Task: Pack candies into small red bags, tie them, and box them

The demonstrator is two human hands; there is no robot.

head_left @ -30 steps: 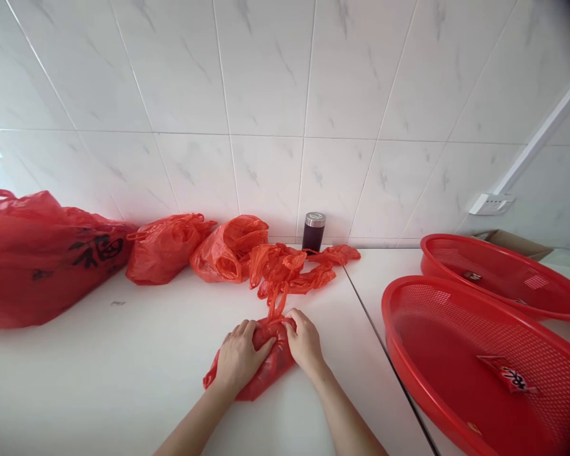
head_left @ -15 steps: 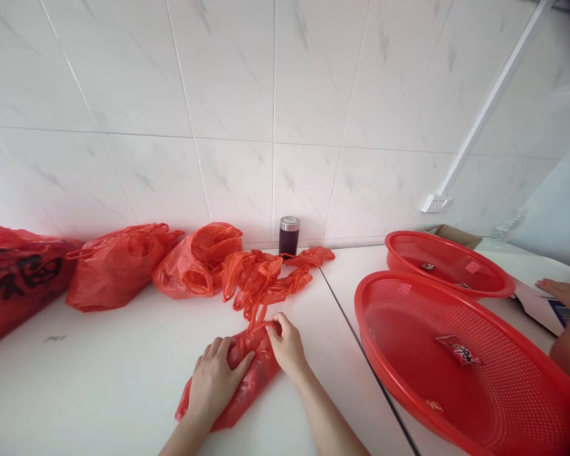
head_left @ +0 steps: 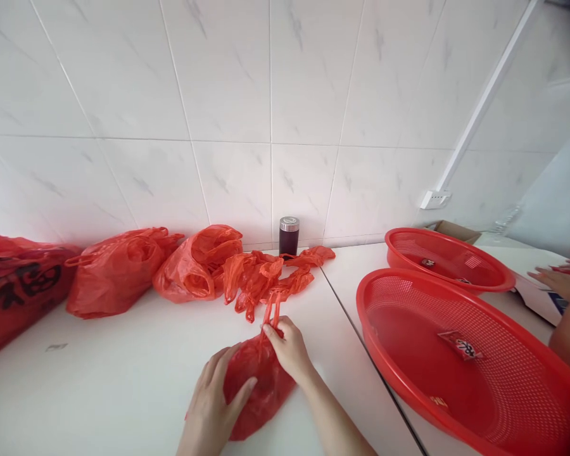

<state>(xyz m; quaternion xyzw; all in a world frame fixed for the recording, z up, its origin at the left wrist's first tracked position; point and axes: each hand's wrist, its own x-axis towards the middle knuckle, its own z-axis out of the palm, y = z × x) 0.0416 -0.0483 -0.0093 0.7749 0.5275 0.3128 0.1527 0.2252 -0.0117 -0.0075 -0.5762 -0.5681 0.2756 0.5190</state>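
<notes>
1. Left hand (head_left: 213, 405) of mine lies spread and open on the near side of a small red bag (head_left: 259, 389), pressing it to the counter (head_left: 99, 380).
2. My right hand (head_left: 287, 347) is pinched shut on the bag's twisted handles (head_left: 268, 311) at its 12 o'clock end.
3. Empty bags (head_left: 266, 275) lie at 12 o'clock, a dark flask (head_left: 289, 235) behind them.
4. Filled bags (head_left: 118, 271) sit at 10 o'clock.
5. Two red baskets (head_left: 460, 354) stand at 3 o'clock, with another person's hand (head_left: 563, 282) beyond.
</notes>
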